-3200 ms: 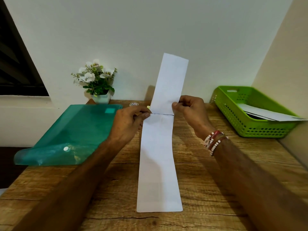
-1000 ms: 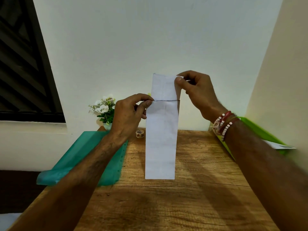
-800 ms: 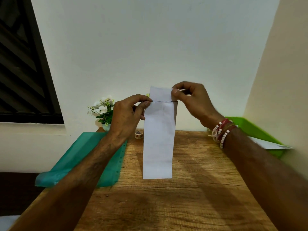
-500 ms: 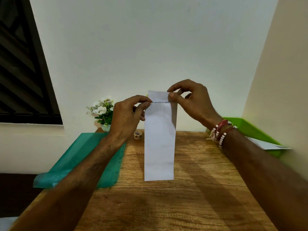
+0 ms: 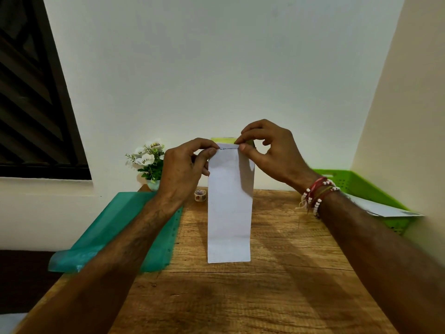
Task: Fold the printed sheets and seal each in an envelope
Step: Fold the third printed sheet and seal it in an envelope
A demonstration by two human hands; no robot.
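Observation:
I hold a long, narrow white sheet upright above the wooden table; it is folded over at the top along a dark line, and its lower edge hangs just above the wood. My left hand pinches the top left corner at the fold. My right hand pinches the top right corner between thumb and forefinger. The back half of the sheet shows as a strip along the right side behind the front. A yellow-green object peeks out just above the fold; I cannot tell what it is.
A teal plastic folder lies on the table's left side. A small pot of white flowers and a tape roll stand at the back. A green basket holding white envelopes sits at the right by the wall.
My right hand has brought the sheet's upper part down behind the front, so the flap above the line has shrunk to nothing. The left hand has kept its pinch.

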